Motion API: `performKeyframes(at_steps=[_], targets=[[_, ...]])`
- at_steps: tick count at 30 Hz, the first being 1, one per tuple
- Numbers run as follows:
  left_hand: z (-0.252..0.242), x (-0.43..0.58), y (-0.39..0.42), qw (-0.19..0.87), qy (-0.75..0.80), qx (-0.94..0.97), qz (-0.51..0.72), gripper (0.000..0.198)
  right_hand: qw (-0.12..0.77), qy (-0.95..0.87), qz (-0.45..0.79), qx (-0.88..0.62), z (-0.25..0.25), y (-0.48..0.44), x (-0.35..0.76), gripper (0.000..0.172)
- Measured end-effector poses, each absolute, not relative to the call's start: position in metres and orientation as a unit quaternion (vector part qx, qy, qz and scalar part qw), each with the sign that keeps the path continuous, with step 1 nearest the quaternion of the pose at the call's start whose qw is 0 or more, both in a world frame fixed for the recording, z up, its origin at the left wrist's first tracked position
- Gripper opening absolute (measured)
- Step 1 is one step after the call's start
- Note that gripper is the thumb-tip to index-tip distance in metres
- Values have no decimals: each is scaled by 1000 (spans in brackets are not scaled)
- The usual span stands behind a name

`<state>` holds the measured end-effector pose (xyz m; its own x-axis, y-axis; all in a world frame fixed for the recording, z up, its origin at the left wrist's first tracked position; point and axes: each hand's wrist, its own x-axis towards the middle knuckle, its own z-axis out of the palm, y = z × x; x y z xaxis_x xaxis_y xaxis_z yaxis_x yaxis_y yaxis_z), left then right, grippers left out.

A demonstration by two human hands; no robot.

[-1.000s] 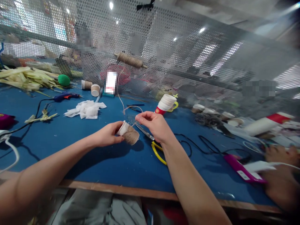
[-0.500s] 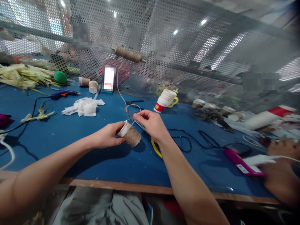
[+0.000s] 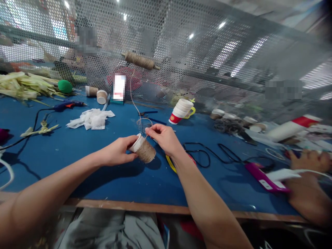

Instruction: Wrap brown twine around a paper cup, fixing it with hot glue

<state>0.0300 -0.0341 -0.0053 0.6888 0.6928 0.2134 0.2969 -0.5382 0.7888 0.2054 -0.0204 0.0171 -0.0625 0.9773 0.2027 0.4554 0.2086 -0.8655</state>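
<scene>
My left hand grips a paper cup by its white rim end, thumb below and fingers above. The cup lies tilted, its lower wall wound with brown twine. Close to the rim, my right hand pinches the twine between thumb and fingertips. From there the strand loops back and up to a twine spool hanging on the mesh panel. Under my right wrist lies a yellow-handled tool, partly hidden.
Stacked paper cups stand behind my right hand. Left of centre are white cloth scraps, a glue gun and two twine-wrapped cups. A purple power strip and another person's hand are at right. Perforated mesh closes the back.
My right hand has shifted slightly toward the cup's rim, and the strand between cup and fingers looks shorter. My left hand keeps its hold. The view has moved slightly.
</scene>
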Motion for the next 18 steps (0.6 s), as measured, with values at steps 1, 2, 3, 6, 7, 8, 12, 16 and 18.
performKeyframes(at_steps=[1,2,3,6,7,8,12,16,18], targets=[[-5,30,-34,378,295,838,262,28,412,-659,316,-544,16,-20,206,23],[-4,30,-35,377,295,838,262,28,410,-661,319,-542,16,-20,206,23],[-4,30,-35,375,295,839,263,28,408,-662,321,-541,15,-20,206,24],[-2,30,-36,372,291,840,269,28,404,-664,333,-534,13,-19,206,25],[-2,30,-36,372,288,840,271,28,403,-664,339,-531,12,-19,207,25],[-1,30,-36,372,287,840,272,28,402,-663,344,-529,11,-18,207,25],[-1,30,-37,375,284,839,274,29,401,-661,353,-527,9,-18,208,27],[-3,30,-37,384,284,834,277,31,396,-659,351,-534,8,-19,206,28],[-4,30,-37,382,286,834,277,30,393,-658,352,-537,8,-19,206,29]])
